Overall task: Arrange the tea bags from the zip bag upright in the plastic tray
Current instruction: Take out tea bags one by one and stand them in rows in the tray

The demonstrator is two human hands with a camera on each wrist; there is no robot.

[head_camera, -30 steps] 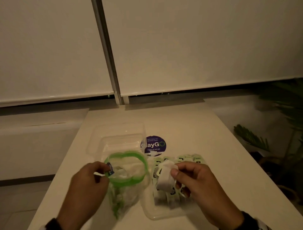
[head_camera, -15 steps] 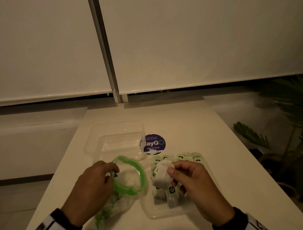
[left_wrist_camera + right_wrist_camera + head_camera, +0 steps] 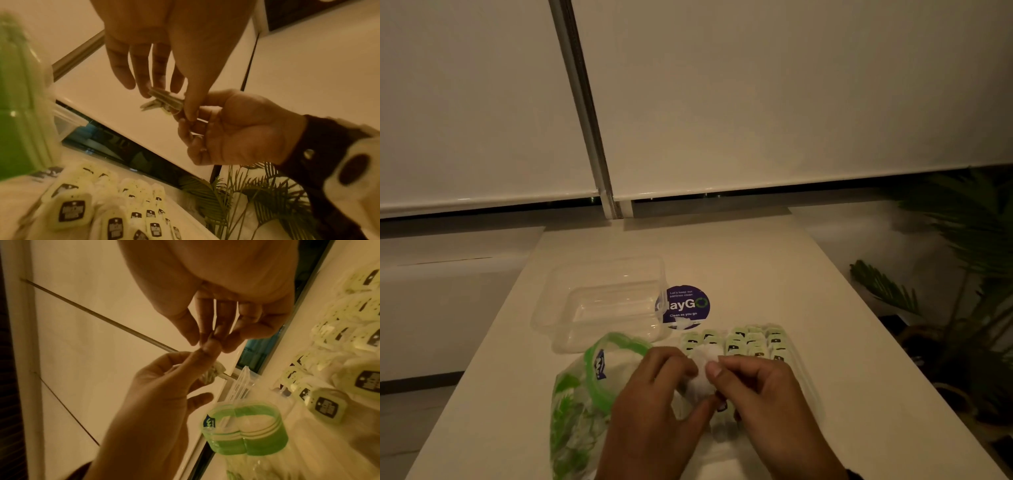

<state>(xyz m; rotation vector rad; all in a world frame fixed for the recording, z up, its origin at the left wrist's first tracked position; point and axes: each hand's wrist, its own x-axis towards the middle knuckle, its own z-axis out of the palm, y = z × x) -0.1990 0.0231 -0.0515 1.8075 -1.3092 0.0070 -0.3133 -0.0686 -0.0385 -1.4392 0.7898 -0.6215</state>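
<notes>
A white tea bag (image 3: pixel 703 375) hangs between both hands above the near end of the clear plastic tray (image 3: pixel 798 359). My left hand (image 3: pixel 690 373) pinches it from the left and my right hand (image 3: pixel 717 371) pinches it from the right. Thumb and fingers of the left hand (image 3: pixel 174 104) close on the folded tea bag (image 3: pixel 164 99). Several tea bags (image 3: pixel 753 342) with green tags stand upright in rows in the tray's far half. The zip bag (image 3: pixel 589 387), with its green rim open, lies on the table left of my hands. Tea bags show inside it.
A second clear plastic container (image 3: pixel 602 305) sits behind the zip bag. A round purple sticker (image 3: pixel 683 306) is on the table beside it. Potted plant leaves (image 3: pixel 887 291) stand off the table's right edge. Window blinds fill the back.
My left hand has let go of the zip bag's rim and moved right to the tea bag that my right hand holds. The zip bag has sunk onto the table.
</notes>
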